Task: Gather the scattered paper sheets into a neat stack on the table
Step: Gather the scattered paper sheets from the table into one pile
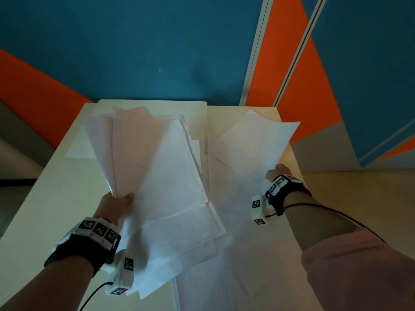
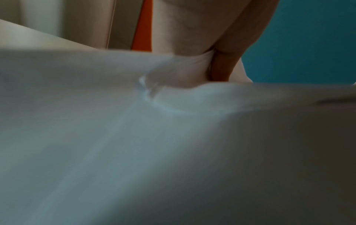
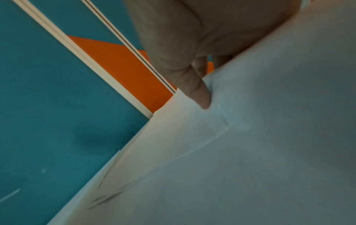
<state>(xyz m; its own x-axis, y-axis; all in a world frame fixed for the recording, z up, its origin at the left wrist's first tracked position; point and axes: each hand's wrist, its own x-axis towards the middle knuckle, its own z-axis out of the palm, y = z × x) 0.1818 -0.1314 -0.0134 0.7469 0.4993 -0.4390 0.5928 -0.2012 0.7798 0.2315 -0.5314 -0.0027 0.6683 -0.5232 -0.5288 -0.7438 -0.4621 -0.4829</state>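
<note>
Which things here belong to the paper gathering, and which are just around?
Part of the job:
- fanned bundle of sheets, gripped by the left hand
- sheets on the right, pinched by the right hand
- loose sheets near the front edge
- table, where the stack goes

Just around:
- blue and orange wall
- wrist trackers

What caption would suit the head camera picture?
Left hand lifts a fanned bundle of paper sheets; right hand grips more sheets over the white table.
</note>
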